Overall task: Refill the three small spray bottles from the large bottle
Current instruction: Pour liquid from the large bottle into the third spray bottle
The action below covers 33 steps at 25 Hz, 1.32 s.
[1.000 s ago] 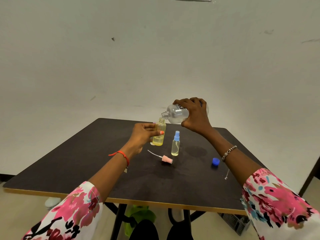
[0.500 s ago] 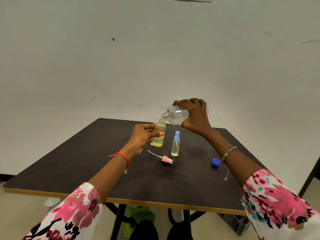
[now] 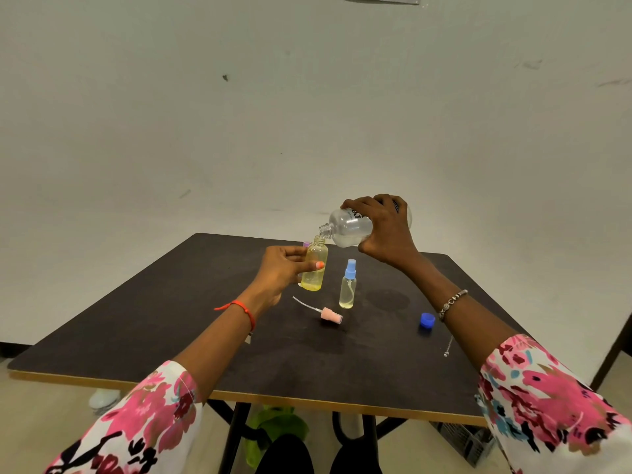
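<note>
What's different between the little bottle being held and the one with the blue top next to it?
The held small bottle is open, with no sprayer; the blue-topped bottle has its sprayer on. The left hand steadies the held bottle under the large bottle, while the blue-topped bottle stands alone on the table. The held bottle looks wider and yellower. Both are clear, upright and hold yellowish liquid.

Bare room; plain scuffed wall [image 3: 239, 114]; one dark table [image 3: 171, 319].
</note>
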Tool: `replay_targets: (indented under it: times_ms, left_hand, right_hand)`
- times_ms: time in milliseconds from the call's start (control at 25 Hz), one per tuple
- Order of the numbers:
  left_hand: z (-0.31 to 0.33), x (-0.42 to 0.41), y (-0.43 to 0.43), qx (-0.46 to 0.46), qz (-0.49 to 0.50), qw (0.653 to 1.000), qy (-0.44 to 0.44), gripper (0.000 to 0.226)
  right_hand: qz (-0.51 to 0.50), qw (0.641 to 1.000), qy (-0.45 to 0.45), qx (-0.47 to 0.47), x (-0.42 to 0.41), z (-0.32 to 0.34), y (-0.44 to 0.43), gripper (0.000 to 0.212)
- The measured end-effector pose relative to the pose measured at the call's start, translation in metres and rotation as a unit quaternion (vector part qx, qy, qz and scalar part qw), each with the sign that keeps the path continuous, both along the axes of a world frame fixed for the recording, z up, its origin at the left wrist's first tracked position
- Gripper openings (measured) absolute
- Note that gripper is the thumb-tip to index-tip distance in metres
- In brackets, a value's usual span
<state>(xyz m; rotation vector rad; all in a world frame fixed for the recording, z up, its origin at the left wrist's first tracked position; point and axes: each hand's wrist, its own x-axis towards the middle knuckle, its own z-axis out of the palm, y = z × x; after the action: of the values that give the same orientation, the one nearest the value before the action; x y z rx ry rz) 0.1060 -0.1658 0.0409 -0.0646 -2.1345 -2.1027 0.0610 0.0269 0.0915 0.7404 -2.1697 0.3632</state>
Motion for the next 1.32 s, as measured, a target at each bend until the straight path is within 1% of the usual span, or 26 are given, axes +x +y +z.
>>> replay_targets:
  times_ms: [640,1320]
  left_hand:
    - [-0.0038,-0.0021,-0.0018,0.004,0.001,1.0,-0.001,0.057]
    - [-0.0063,-0.0012,0.0008,0.016,-0.01,1.0,0.007,0.045]
  right_hand:
    - [-0.003,1.0,-0.003,0.007,-0.0002,-0.0002,-0.0016,0.06]
    - [0.003,1.0,-0.01,-0.002,0.0014,-0.0018,-0.0012,0.061]
